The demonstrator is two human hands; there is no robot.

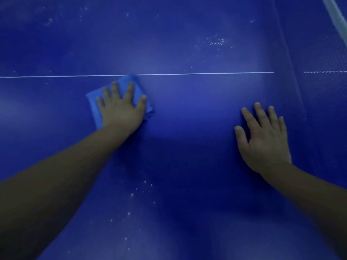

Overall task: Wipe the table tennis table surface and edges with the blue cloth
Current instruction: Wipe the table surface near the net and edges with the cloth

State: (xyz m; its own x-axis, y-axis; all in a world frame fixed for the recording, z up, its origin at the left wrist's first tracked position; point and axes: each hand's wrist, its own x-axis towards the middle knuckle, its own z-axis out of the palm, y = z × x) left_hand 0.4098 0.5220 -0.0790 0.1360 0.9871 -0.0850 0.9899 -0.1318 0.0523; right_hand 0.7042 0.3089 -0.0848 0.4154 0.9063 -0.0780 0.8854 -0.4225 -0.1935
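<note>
The dark blue table tennis table (pixel 187 113) fills the view, with a thin white line (pixel 206 73) running across it. A folded light blue cloth (pixel 93 102) lies flat on the surface just below that line, left of centre. My left hand (pixel 122 107) presses flat on the cloth with fingers spread, covering most of it. My right hand (pixel 262 136) rests palm down on the bare surface at the right, fingers apart, holding nothing.
The net (pixel 323 59) rises at the right, with its white top band (pixel 336 14) in the upper right corner. Pale specks (pixel 216 42) dot the surface above the line, and more specks (pixel 139 192) lie between my forearms.
</note>
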